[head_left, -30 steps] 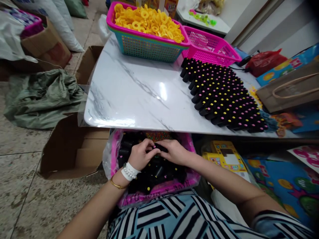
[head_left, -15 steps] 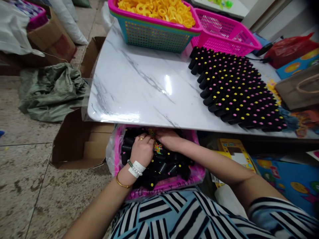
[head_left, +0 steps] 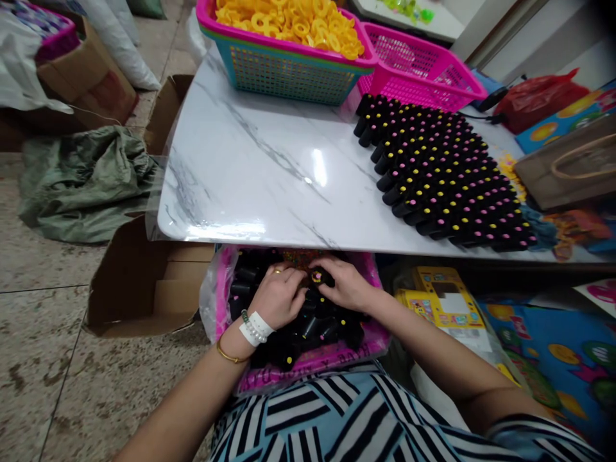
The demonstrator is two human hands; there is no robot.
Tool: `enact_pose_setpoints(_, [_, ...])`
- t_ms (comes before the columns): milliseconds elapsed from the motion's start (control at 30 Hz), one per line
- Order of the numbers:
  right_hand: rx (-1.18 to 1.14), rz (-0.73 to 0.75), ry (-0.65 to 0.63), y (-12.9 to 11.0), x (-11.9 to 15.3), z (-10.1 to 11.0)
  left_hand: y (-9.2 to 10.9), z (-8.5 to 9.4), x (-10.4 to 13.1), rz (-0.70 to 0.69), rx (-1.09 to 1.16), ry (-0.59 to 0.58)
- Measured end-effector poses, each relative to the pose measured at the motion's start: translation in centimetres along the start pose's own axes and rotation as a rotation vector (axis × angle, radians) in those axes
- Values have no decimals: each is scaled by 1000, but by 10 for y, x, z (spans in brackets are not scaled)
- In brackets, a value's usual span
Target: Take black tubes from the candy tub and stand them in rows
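My right hand (head_left: 347, 282) grips a black tube-shaped piece (head_left: 316, 277) whose end, ringed with small coloured bits around a pink dot, faces up. Close to its left side is my left hand (head_left: 278, 294), fingers curled and thumb drawn in; whatever they hold, if anything, is hidden. Both hands are over a pink basket (head_left: 224, 289) lined with clear plastic, on the lap side of the table. Loose black pieces (head_left: 312, 326) with yellow or pink dots lie in it. Tiny multicoloured beads (head_left: 299, 258) show beyond my fingers, partly under the table edge.
On the white marbled table (head_left: 250, 173), rows of black dotted pieces (head_left: 443, 173) stand at the right. A basket of yellow plastic parts (head_left: 293, 70) and a pink basket (head_left: 423, 67) are at the back. An open cardboard box (head_left: 139, 289) sits on the floor at left.
My hands have come back from the beads toward me. My right hand now shows a black piece with coloured bits on its end. The view has shifted slightly.
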State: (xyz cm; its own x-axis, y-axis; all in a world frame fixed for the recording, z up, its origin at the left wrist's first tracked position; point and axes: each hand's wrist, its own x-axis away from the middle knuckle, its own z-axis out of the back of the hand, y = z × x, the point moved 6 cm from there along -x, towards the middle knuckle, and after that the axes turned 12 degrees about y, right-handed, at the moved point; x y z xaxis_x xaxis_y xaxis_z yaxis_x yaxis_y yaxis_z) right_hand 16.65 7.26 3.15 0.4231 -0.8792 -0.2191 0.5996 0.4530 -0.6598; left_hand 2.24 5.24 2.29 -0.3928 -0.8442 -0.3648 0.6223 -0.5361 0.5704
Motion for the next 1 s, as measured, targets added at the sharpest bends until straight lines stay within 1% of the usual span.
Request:
enact_pose_setpoints(100, [-67,-19,62,-7,0,10,2,0,0,-20,12,-7])
enact_pose_setpoints(200, [-97,-21,32,-6,3,14,0,1,2,-15,-10,18])
enact_pose_setpoints(300, [12,37,-26,1,9,13,-6,3,5,29,-61,74])
enact_pose_setpoints(367, [125,68,-46,5,12,12,-6,2,6,27,-68,77])
enact_pose_setpoints(500, [357,114,-83,7,13,9,-2,1,7,-9,-56,24])
enact_pose_setpoints(667, [419,106,-96,8,10,7,-1,-1,9,-33,-87,-41])
enact_pose_setpoints(733, [351,81,-78,8,10,6,-1,-3,10,-47,-89,-64])
enact_pose_setpoints(867, [2,-55,18,0,13,14,0,-2,10,-54,-73,-72])
enact_pose_setpoints(933, [-144,-120,72,-9,14,21,0,-2,9,-49,-70,-69])
enact_pose_setpoints(1000, [-212,-116,112,-24,13,30,0,-2,8,-40,-73,-76])
